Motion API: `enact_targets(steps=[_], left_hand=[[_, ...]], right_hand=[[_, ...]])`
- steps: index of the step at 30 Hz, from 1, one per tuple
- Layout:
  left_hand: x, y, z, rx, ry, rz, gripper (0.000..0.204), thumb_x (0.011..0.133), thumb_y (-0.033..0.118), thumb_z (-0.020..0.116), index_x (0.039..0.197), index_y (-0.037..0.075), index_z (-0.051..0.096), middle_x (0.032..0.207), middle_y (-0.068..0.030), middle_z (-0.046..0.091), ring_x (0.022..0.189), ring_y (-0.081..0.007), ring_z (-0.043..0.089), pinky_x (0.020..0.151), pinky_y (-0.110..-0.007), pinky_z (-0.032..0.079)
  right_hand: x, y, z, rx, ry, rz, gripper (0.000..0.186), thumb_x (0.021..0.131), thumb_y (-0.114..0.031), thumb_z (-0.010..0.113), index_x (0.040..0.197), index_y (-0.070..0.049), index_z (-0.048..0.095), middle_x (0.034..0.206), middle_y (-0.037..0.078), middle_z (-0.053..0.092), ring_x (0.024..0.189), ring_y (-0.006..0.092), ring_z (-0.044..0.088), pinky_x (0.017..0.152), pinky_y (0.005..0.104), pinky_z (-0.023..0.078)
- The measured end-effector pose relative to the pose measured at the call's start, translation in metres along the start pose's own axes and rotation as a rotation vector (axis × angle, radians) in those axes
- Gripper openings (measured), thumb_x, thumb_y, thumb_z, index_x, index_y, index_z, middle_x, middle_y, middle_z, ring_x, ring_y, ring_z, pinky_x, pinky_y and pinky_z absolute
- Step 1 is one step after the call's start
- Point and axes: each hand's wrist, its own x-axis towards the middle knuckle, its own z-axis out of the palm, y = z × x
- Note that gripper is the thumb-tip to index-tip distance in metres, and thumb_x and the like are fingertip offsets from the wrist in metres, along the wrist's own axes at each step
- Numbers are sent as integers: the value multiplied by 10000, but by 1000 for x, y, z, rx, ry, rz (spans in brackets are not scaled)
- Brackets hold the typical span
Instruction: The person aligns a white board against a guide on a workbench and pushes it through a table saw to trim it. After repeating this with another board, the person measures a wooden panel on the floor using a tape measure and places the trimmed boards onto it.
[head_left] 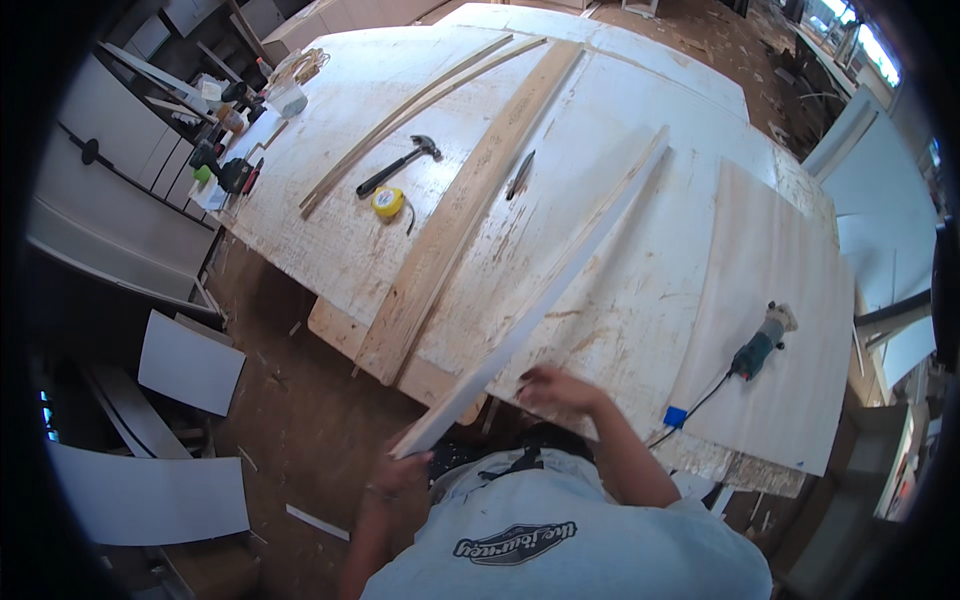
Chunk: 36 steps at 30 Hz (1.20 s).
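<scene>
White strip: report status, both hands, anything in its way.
Left hand grips the white strip's near end. Right hand rests on the worktable beside it. Wooden plank lies alongside, apart.

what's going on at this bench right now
A person stands at a big white-stained workbench, handling a long thin white strip laid slantwise across it. The left hand grips its near end off the bench edge; the right hand rests beside it on the bench. A wooden plank, hammer, yellow tape measure and blue power tool lie untouched.
</scene>
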Motion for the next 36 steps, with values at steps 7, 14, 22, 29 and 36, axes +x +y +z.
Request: enact_targets(steps=[7,14,22,29,36], left_hand=[[-179,-103,-168,-529,739,40,538,575,-1,569,1111,-6,616,1023,-159,632,1030,-364,636,900,-481,555],[-356,-260,-281,-618,1290,-71,192,619,112,506,792,32,525,924,-138,592,922,-335,606,862,-419,523],[-319,-269,-261,-428,1406,-304,151,639,191,530,740,85,495,877,-109,564,878,-324,573,841,-452,485],[-326,-305,-307,-106,1098,-361,229,713,204,575,899,72,570,966,-97,584,918,-302,569,842,-443,477],[-340,-310,-313,-284,829,-455,236,925,187,562,1111,49,608,1060,-107,611,986,-266,594,817,-416,515]], right_hand=[[21,-25,-5,351,862,-134,648,1019,-357,579,1478,-28,260,894,164,660,736,226,685,624,357,607],[91,-2,128,103,746,-195,766,1003,-263,638,1560,-47,157,889,183,700,579,195,672,469,300,562],[173,-10,189,-198,802,-216,784,1014,-167,581,1608,-72,79,787,176,704,534,222,675,484,356,560],[210,19,176,-331,941,-328,712,1029,-181,547,1611,-67,152,746,172,694,518,212,658,496,353,552],[179,-32,180,-121,865,-229,678,1042,-205,522,1616,-106,174,714,178,700,512,233,677,508,365,568]])
